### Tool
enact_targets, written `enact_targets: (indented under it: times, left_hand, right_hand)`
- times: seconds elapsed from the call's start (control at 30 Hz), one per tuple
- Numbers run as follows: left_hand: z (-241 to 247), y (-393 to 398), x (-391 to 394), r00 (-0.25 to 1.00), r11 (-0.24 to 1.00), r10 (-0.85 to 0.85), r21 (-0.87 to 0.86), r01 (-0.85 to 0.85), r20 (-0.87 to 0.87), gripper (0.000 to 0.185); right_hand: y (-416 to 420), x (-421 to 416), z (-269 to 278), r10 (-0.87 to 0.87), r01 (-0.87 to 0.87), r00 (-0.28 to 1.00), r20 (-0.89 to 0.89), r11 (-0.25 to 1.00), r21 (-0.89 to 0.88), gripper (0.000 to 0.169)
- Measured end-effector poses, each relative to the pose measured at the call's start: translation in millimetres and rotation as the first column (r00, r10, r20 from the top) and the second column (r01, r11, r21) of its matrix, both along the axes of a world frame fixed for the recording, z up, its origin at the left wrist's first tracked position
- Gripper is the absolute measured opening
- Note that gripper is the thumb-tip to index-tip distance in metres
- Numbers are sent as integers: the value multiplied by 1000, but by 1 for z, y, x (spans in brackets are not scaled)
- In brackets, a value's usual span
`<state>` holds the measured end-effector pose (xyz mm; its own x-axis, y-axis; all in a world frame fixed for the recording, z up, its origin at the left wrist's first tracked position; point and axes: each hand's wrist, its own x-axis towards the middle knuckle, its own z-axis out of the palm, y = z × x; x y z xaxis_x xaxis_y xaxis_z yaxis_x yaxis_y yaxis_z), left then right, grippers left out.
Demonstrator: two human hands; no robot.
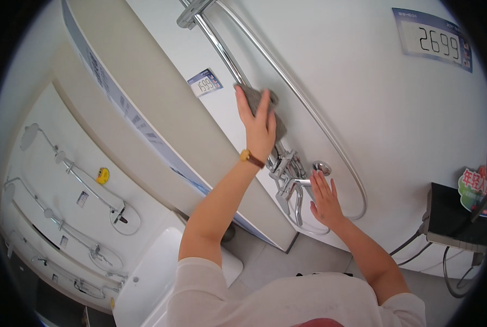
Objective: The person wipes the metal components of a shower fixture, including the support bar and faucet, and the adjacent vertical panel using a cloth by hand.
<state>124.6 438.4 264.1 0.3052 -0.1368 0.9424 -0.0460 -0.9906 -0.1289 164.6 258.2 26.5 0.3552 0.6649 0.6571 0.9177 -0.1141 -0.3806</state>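
Observation:
My left hand, with a watch at the wrist, presses a grey-brown cloth around the chrome shower riser pipe, above the mixer. Fingers are spread over the cloth. My right hand is beside the chrome shower mixer, its fingertips near the mixer's side and a round chrome wall fitting; whether they touch is not clear. Nothing shows in that hand, and its fingers are partly apart. A silver shower hose loops down the white wall panel to the right of the pipe.
A black-topped shelf with dangling cables juts out at the right. Price signs are on the wall panel. A partition runs along the left, and beyond it are a white bathtub and several shower sets. Grey floor tiles lie below.

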Motion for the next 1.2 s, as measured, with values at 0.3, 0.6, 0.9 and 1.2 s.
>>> enact_targets:
  times: [0.3,0.6,0.9,1.2]
  left_hand:
    - [47,26,-3,998,961,53,271,-44,-25,52]
    - [62,18,27,969,997,-72,1,74,238,83]
    - [-43,8,-9,977,901,-183,-416,124,-107,94]
    - [-62,28,-49,870,702,-418,-701,127,-261,67]
  right_hand:
    - [4,-2,3,-42,43,999,-21,999,26,91]
    - [11,0,-5,-114,115,992,54,993,-4,88]
    - [22,-4,-12,-114,110,993,35,990,93,88]
    - [15,-1,-7,-99,97,994,52,994,48,86]
